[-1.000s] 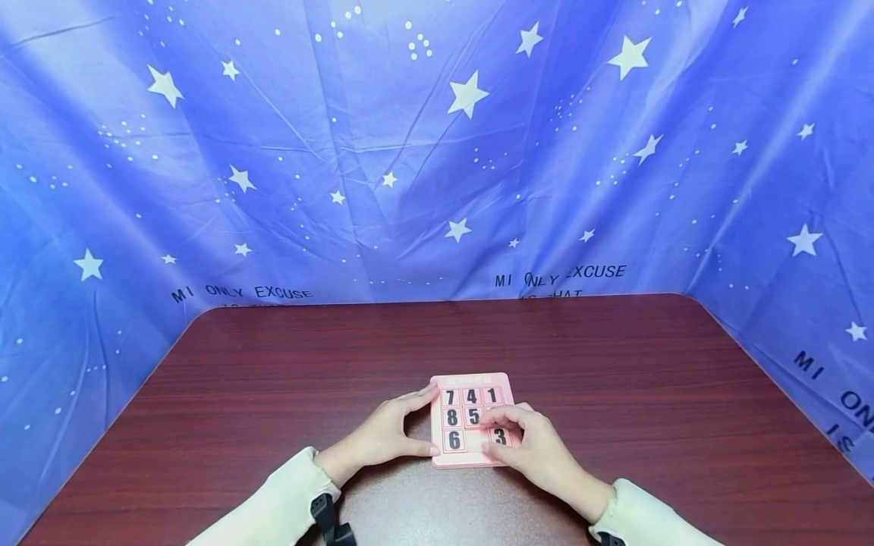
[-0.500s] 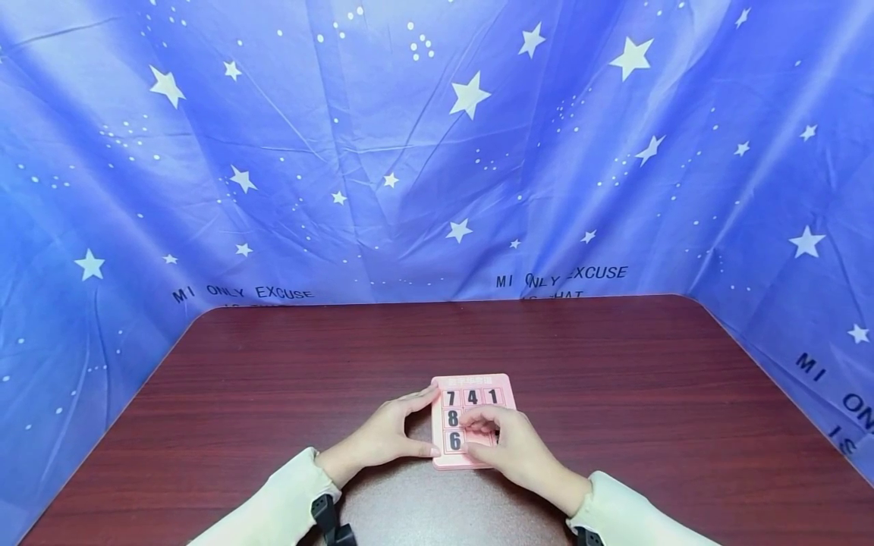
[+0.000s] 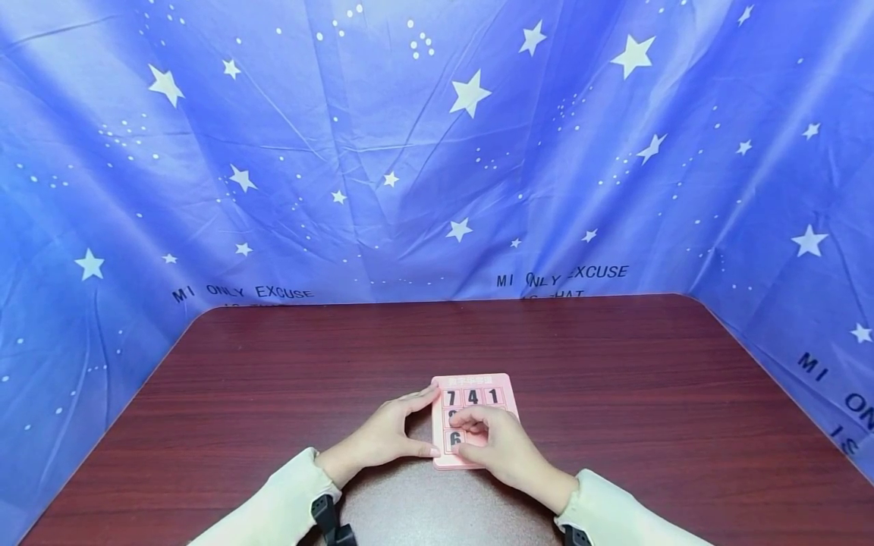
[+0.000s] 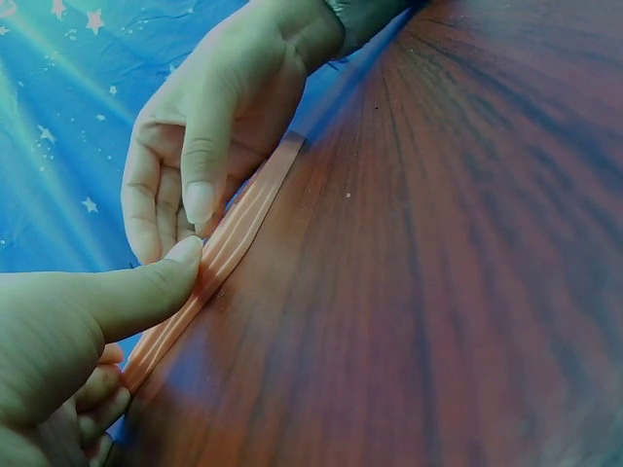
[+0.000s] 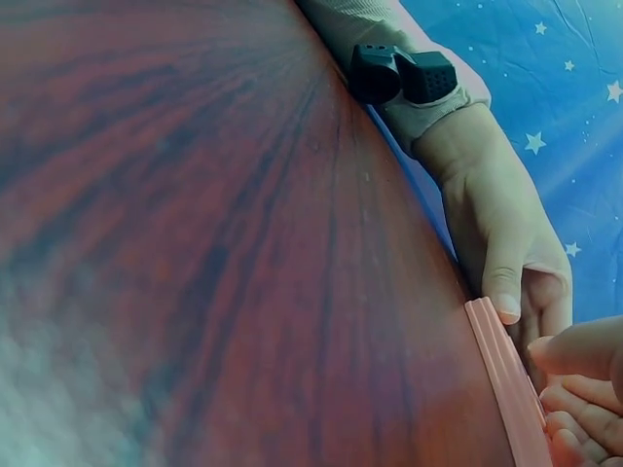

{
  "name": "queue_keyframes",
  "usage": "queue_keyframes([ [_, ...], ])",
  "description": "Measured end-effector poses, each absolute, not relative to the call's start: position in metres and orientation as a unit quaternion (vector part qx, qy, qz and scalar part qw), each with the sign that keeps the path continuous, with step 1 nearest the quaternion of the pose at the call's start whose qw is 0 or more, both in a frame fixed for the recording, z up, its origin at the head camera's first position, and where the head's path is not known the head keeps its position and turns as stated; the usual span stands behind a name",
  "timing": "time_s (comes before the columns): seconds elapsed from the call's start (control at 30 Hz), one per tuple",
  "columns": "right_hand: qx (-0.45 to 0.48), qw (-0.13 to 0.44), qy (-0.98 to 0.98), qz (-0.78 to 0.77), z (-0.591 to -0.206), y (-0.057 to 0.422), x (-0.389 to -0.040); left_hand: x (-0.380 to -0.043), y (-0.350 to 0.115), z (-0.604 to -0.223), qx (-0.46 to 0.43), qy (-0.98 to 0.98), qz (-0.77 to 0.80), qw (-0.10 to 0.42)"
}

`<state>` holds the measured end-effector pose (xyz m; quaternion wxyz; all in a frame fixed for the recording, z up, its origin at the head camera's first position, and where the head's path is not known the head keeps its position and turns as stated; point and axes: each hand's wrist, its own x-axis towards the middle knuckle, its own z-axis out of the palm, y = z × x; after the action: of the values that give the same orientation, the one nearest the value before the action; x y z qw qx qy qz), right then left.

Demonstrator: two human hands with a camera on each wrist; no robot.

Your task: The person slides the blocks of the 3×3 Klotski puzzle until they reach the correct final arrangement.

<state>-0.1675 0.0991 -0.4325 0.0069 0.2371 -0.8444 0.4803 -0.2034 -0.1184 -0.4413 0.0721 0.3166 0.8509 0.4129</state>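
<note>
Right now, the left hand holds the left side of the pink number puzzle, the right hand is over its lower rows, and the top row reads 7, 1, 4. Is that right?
Not quite: the top row of the pink number puzzle reads 7, 4, 1, as the head view shows. The left hand and right hand are as you say.

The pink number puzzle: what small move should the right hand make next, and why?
Probably the right hand should slide the 6 tile rightward: the hand overlaps that tile, the partly hidden place beside it seems bare, and the left hand touches the pink number puzzle along its left edge.
</note>
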Motion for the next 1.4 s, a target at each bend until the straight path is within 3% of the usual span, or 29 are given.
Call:
queue_keyframes([
  [0.77, 0.230, 0.083, -0.865, 0.438, -0.439, 0.086, -0.166, -0.202, -0.120, -0.439, 0.306, 0.859, 0.405, 0.071],
  [1.4, 0.269, 0.069, -0.862, 0.425, -0.436, 0.099, -0.167, -0.202, -0.118, -0.440, 0.307, 0.859, 0.403, 0.074],
])
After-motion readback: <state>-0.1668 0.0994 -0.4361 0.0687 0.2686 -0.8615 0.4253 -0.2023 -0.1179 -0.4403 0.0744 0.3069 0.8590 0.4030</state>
